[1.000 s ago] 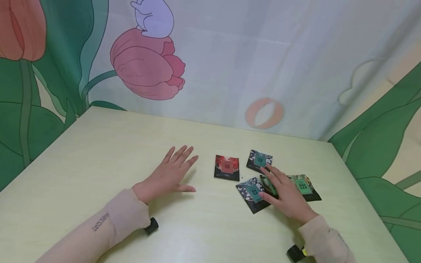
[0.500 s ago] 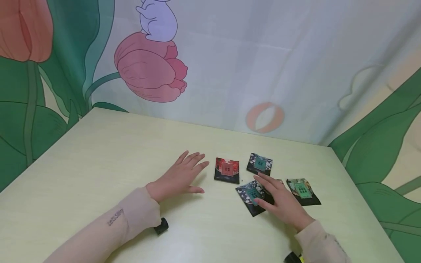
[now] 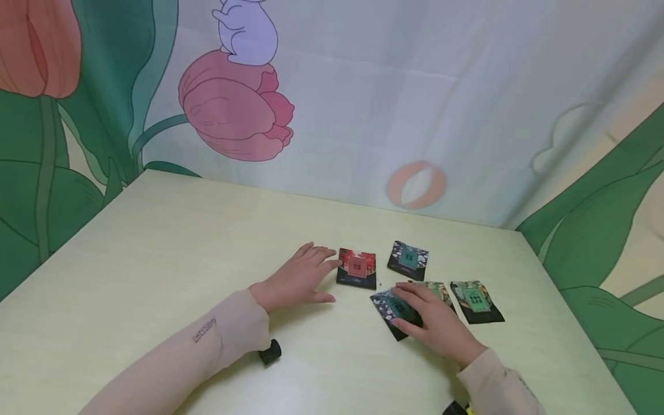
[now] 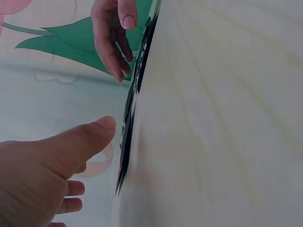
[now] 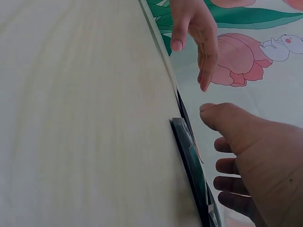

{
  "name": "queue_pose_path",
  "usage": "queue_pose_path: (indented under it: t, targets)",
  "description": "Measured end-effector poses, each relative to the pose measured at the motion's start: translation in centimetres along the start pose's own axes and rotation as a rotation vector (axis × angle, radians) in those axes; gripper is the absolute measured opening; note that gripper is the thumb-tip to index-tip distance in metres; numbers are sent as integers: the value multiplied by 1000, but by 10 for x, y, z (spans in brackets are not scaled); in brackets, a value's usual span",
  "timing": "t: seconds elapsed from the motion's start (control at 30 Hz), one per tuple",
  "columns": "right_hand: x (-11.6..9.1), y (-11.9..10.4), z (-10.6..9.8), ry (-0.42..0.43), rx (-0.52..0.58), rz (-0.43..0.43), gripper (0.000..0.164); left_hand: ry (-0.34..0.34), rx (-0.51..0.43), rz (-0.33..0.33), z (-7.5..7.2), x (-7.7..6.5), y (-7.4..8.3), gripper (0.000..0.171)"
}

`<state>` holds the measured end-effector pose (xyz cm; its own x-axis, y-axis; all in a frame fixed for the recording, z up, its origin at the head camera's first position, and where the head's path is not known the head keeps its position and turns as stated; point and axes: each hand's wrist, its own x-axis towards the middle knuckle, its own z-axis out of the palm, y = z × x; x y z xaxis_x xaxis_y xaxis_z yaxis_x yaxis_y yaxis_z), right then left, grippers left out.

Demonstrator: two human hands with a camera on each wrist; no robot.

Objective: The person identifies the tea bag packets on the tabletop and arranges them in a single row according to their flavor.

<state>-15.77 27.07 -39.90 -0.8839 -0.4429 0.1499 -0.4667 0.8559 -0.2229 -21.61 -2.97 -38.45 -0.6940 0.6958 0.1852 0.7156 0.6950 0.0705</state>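
Several flat printed packets lie on the pale table. My left hand (image 3: 300, 276) hovers with spread, relaxed fingers at the left edge of a red-and-black packet (image 3: 357, 270), holding nothing. Above a blue flowered packet (image 3: 385, 308) is my right hand (image 3: 438, 320), its fingers loosely bent and apart from it in the right wrist view. That hand partly hides this packet and a green-and-orange packet (image 3: 441, 290). Another blue flowered packet (image 3: 408, 260) lies behind, and a green packet (image 3: 476, 302) to the right. The left wrist view shows the packets edge-on, below the left thumb (image 4: 90, 142).
The table (image 3: 181, 230) reaches back to a curtain (image 3: 353, 104) printed with tulips and a white rabbit. Black cylindrical pieces (image 3: 270, 352) show under both wrists. A tiny dark speck lies between the packets.
My left hand has moved right, up to the red packet. The right hand has shifted slightly left over the near blue packet, uncovering more of the green-and-orange one. The packets stay put.
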Motion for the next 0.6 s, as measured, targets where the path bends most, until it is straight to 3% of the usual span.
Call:
queue_pose_path:
  t: [0.3,0.6]
  targets:
    - [-2,-1,4,-27,-7,16,55,-83,-36,-13,10,25,1,70]
    - [-1,-2,5,-34,-43,-22,45,-88,-28,-15,15,39,5,66]
